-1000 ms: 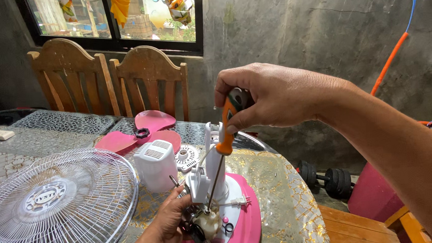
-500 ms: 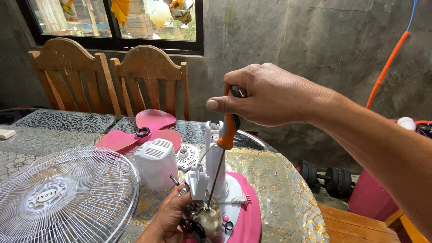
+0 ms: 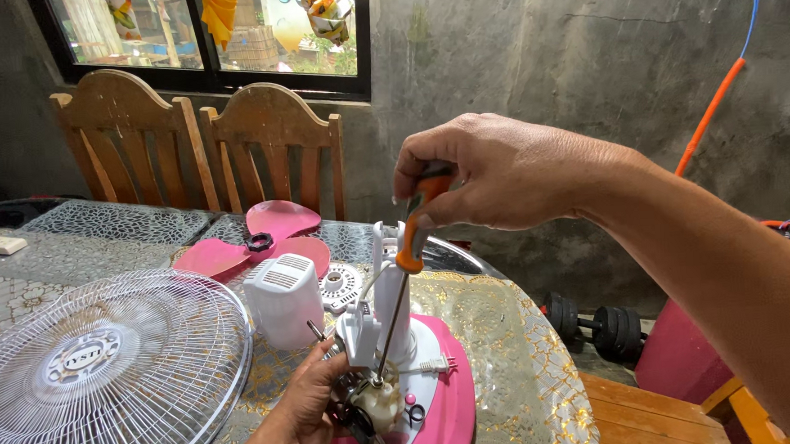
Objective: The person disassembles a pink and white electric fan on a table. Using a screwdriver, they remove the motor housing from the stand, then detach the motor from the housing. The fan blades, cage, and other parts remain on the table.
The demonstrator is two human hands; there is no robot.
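Note:
My right hand [image 3: 491, 172] grips the orange and black handle of a long screwdriver [image 3: 400, 276], held nearly upright. Its tip rests on the small fan motor [image 3: 378, 405] low in the frame. My left hand [image 3: 307, 407] holds that motor from the left side. The motor sits against a white fan neck [image 3: 389, 312] that rises from a pink fan base [image 3: 454, 408] lying on the table.
A white wire fan guard [image 3: 105, 363] lies at the left. A white motor cover [image 3: 284, 300], a round white plate [image 3: 342, 286] and pink fan blades [image 3: 270, 242] lie behind. Two wooden chairs [image 3: 265, 143] stand by the window. Dumbbells [image 3: 599, 324] lie on the floor to the right.
My right hand has turned on the screwdriver handle, with the fingers shifting around it. The tip stays on the motor and my left hand has not moved.

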